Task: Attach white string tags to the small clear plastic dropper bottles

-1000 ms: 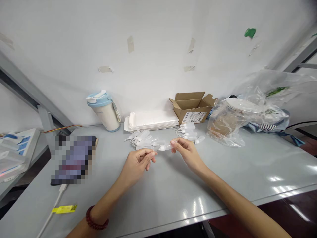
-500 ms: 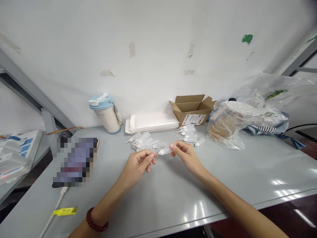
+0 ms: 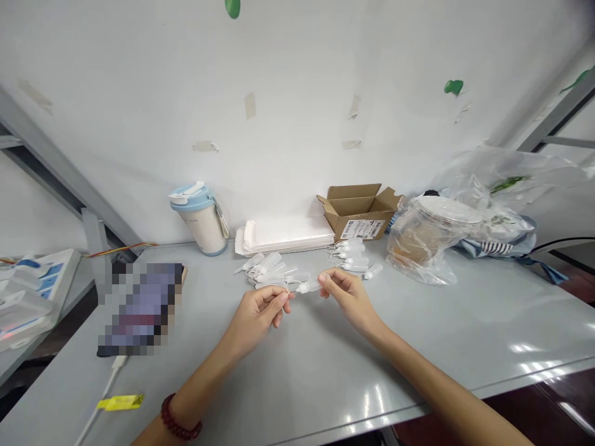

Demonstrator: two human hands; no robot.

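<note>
My right hand pinches a small translucent plastic squeeze bottle by its base, with the nozzle pointing left. Facing it, my left hand has thumb and forefinger pressed together just off the nozzle tip. Whatever those fingertips hold is too small to make out. Behind my left hand lies a loose heap of similar bottles, with thin white loops among them. Beyond my right hand, several more bottles lie in a rough column.
White padded envelopes are stacked by the wall, beside an opened cardboard box. A blue-lidded tumbler stands left of them. A blurred-out phone with a cable lies at left. A plastic bag holds a lidded container at right.
The view has tilted up slightly. A reddish speck by my left fingertips no longer shows. Both hands keep nearly the same pose around the bottle.
</note>
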